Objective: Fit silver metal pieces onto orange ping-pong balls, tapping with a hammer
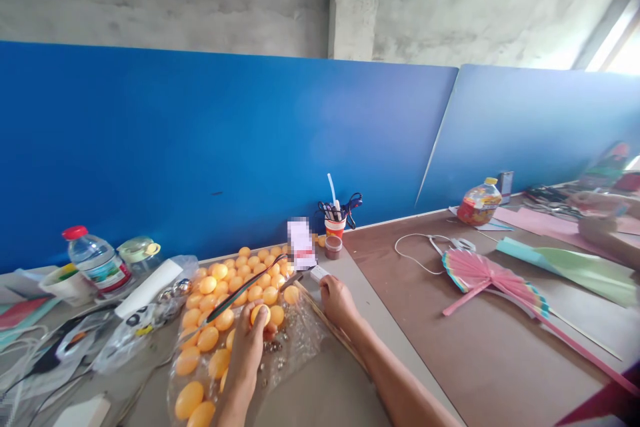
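My left hand (249,340) is closed round an orange ping-pong ball (261,315), with the thumb pressed on its side. Under and around that hand lies a clear plastic bag (300,333) bearing many more orange balls (207,339). Small shiny bits (274,347) are scattered on the plastic by my fingers. A dark strap (240,290) runs across the balls. My right hand (340,301) has its fingers curled together beside a small white block (317,273); whatever they pinch is hidden. A thin stick (320,313) lies along the bag's right edge, partly under my right wrist.
At the back stand a paper cup (335,225) of pens and cables and a small tub (333,247). Left are a red-capped bottle (97,260) and plastic bags. Right lie a pink fan (493,273), green paper (570,267) and a drink bottle (479,202). Another person's hands (597,203) are far right.
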The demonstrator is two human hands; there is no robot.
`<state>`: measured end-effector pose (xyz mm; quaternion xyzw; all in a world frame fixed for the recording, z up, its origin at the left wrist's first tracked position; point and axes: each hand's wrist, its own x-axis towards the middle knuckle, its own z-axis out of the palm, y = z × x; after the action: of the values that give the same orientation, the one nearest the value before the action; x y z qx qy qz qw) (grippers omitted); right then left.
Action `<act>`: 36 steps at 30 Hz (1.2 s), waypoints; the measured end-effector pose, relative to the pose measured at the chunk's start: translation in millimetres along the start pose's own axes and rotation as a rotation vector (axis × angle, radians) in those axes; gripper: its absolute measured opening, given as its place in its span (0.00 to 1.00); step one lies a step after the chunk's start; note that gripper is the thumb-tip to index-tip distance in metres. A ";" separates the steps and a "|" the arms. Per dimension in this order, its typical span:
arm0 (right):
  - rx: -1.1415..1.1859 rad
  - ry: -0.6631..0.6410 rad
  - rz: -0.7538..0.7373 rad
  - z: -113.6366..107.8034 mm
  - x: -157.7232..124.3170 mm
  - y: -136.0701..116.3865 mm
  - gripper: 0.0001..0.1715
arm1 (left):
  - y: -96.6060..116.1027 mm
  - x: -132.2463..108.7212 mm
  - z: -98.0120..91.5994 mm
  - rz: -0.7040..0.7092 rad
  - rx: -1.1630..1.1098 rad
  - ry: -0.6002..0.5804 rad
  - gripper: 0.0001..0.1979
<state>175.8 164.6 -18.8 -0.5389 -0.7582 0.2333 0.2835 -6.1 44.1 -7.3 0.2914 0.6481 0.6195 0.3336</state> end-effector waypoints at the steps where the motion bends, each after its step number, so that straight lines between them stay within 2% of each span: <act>1: 0.077 0.030 -0.012 -1.0 0.5 -2.0 0.15 | -0.1 0.3 -0.3 -0.019 -0.038 -0.001 0.24; 3: 0.255 0.051 -0.017 -3.4 0.0 -8.2 0.14 | 0.4 -0.3 0.2 -0.060 -0.159 -0.024 0.25; 5: 0.419 0.006 0.006 -5.3 -4.0 -17.3 0.13 | 2.4 -2.3 1.8 -0.096 -0.322 -0.073 0.28; 7: 0.588 -0.059 0.011 -5.9 -11.4 -28.6 0.12 | 5.7 -5.1 3.8 -0.124 -0.434 -0.136 0.30; 10: 0.806 -0.184 -0.020 -3.9 -25.5 -45.5 0.09 | 12.3 -9.9 6.1 -0.167 -0.516 -0.100 0.32; 12: 0.902 -0.265 -0.008 -1.1 -33.4 -53.7 0.10 | 16.5 -13.2 6.7 -0.175 -0.547 -0.119 0.33; 16: 0.994 -0.334 0.031 3.9 -40.2 -58.8 0.12 | 22.1 -18.6 7.4 -0.168 -0.592 -0.198 0.31; 26: 1.281 -0.433 0.118 -0.7 -42.9 -62.6 0.12 | 19.2 -18.0 7.2 -0.176 -0.629 -0.273 0.25; 36: 1.506 -0.551 0.232 -2.4 -42.4 -62.9 0.21 | 18.6 -18.1 6.9 -0.156 -0.584 -0.304 0.23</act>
<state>145.3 104.9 16.8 -0.2017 -0.3795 0.8334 0.3474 9.7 35.1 12.6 0.2221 0.4064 0.7011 0.5422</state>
